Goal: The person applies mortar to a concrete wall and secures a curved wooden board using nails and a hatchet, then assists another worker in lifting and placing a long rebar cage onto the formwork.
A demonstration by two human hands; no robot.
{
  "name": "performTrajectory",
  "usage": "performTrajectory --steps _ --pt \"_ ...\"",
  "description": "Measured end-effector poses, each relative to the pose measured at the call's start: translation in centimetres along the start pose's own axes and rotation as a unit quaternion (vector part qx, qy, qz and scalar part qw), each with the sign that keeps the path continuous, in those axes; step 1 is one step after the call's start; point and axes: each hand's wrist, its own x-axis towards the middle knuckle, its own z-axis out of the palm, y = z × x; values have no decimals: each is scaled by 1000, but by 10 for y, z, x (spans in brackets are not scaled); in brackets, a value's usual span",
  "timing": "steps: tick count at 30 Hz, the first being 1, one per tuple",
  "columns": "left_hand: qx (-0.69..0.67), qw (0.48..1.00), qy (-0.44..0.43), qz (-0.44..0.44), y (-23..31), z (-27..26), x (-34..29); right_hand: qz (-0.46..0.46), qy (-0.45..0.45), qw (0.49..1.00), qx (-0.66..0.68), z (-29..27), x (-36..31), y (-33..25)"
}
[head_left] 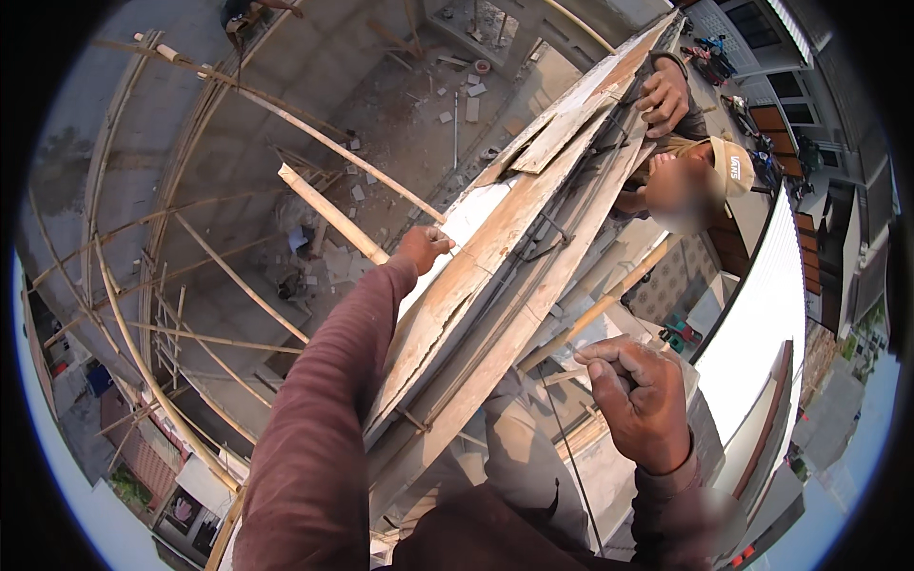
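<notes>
My left hand [424, 249] is closed, its fingertips pressed together at the left edge of a long worn wooden board [481, 252]. Whatever it may pinch is too small to make out. Over on the right, my right hand [640, 404] is raised with curled fingers, thumb against forefinger, apart from the boards; anything in it is hidden. Between my hands, dark steel bars [547, 238] run in the gap between that board and a second plank [533, 324]. At the far end, a co-worker's hand [666, 95] rests on the formwork.
A co-worker in a light cap [731, 167] is close at the upper right. Bamboo poles [333, 214] jut out at left above a deep drop to a rubble-strewn floor [409, 124]. A thin dark rod [568, 452] slants below my right hand. White roofing [762, 305] lies at right.
</notes>
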Motion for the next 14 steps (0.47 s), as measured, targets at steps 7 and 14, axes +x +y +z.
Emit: performTrajectory --steps 7,14 --pt "24 996 -82 34 -14 -11 -14 -52 8 998 -32 -9 8 -2" --pt "498 843 -87 185 54 -17 -18 -36 3 999 -38 -13 9 0"
